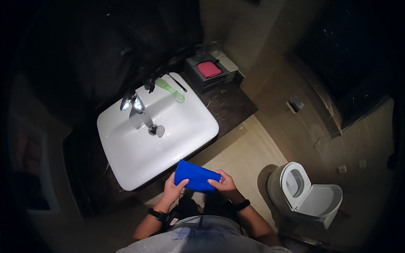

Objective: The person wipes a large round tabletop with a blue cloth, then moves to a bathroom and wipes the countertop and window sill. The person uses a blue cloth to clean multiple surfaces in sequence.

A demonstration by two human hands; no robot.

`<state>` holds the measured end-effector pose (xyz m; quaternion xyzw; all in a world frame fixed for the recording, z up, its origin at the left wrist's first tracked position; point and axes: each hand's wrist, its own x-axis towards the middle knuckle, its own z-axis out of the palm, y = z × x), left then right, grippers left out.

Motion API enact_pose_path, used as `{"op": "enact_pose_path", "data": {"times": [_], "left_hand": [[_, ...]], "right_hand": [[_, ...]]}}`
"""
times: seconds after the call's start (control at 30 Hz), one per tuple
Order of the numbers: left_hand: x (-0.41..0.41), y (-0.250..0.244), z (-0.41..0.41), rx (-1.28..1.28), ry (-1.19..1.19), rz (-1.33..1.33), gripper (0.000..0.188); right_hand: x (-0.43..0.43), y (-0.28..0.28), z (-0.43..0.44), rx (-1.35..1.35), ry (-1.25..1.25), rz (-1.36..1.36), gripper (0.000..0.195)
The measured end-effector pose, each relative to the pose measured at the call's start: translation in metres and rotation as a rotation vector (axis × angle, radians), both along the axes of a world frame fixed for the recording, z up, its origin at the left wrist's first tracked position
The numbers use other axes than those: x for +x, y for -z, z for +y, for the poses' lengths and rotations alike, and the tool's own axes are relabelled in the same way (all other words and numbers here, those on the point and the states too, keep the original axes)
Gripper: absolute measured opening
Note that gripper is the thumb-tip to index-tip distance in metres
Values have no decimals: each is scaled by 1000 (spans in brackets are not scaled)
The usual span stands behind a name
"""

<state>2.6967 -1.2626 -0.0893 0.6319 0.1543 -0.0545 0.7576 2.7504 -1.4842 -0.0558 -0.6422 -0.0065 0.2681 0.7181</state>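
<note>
A folded blue cloth (197,176) is stretched between my two hands, in front of my body and just off the near edge of the washbasin. My left hand (174,187) grips its left end, thumb on top and fingers hidden underneath. At the right end, my right hand (225,183) pinches the cloth the same way. The white rectangular washbasin (139,167) lies beyond, with a chrome faucet (138,104) at its back and a drain stopper (160,131) standing tilted by the drain. A green translucent brush-like object (171,89) rests on the basin's back right rim.
A folded pink cloth (209,69) lies on a dark box (205,83) on the dark stone counter (234,106), near drinking glasses (214,49). To the right stands a toilet with its lid (322,199) raised. A toilet-paper holder (295,104) is on the tiled wall.
</note>
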Motion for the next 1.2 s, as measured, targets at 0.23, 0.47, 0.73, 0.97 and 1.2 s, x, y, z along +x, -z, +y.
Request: {"op": "enact_pose_path", "data": {"times": [0.23, 0.47, 0.73, 0.97, 1.2], "left_hand": [[74, -13, -98, 121, 156, -158, 28], [155, -33, -227, 270, 177, -256, 31], [217, -49, -316, 489, 193, -468, 23], [278, -54, -345, 568, 358, -586, 23], [372, -30, -386, 515, 447, -576, 26]], "right_hand": [[33, 7, -102, -108, 199, -59, 22], [86, -21, -221, -442, 272, -601, 21], [131, -14, -310, -254, 384, -372, 23], [171, 9, -349, -164, 510, -319, 23], [244, 15, -384, -185, 653, -272, 22]]}}
